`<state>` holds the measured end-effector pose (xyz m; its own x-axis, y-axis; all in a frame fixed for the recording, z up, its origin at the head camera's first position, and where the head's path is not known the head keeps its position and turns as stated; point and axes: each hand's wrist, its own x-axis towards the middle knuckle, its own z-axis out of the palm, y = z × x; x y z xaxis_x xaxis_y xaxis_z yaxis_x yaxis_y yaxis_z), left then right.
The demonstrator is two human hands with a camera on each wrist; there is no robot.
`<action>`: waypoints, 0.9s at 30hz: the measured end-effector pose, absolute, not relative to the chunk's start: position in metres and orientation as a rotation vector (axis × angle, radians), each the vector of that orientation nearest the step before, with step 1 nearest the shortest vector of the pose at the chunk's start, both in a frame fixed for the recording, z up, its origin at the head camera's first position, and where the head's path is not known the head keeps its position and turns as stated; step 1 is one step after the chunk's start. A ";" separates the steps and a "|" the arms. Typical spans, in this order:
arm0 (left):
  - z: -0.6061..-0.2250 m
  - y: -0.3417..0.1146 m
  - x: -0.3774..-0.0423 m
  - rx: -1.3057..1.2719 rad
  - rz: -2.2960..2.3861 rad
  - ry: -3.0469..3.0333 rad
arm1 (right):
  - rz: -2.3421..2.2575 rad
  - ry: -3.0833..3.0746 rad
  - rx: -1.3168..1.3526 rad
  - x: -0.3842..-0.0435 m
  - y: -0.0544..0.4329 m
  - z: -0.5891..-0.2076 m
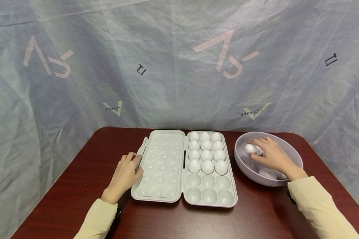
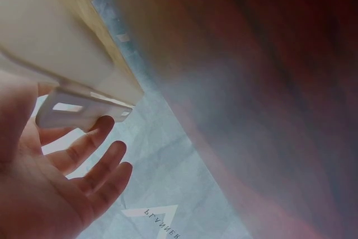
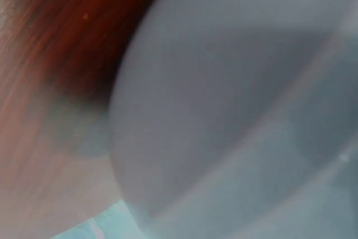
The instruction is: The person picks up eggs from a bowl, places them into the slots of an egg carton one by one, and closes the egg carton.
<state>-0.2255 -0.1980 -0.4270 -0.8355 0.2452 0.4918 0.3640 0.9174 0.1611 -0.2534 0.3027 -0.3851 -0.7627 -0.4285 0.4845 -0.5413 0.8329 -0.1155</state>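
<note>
An egg box (image 1: 183, 195) lies opened flat on the table, its dimpled lid (image 1: 164, 172) to the left. White eggs (image 1: 207, 167) fill the far rows of its right half; the cups of the two nearest rows are bare. My left hand (image 1: 124, 174) holds the lid's left edge by the slotted flap (image 2: 72, 113), with a fingertip against the flap in the left wrist view. Over the purple-grey bowl (image 1: 248, 171), my right hand (image 1: 270, 154) pinches a white egg (image 1: 250, 148) between thumb and fingers. The right wrist view shows only the bowl's blurred outer wall (image 3: 196, 110).
More eggs (image 1: 267, 173) lie in the bowl, partly hidden under my right hand and wrist. The bowl stands right of the egg box on a dark red wooden table (image 1: 77, 179). A printed grey cloth (image 1: 167, 83) hangs behind the table's far edge.
</note>
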 end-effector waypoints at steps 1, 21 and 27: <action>-0.427 -0.198 -0.226 -0.439 -0.342 -2.602 | 0.352 -2.554 0.721 -0.253 0.302 -0.384; -0.427 -0.198 -0.226 -0.441 -0.357 -2.597 | 0.425 -2.343 0.895 -0.245 0.256 -0.357; -0.427 -0.198 -0.225 -0.443 -0.358 -2.590 | 0.410 -2.315 0.963 -0.242 0.238 -0.358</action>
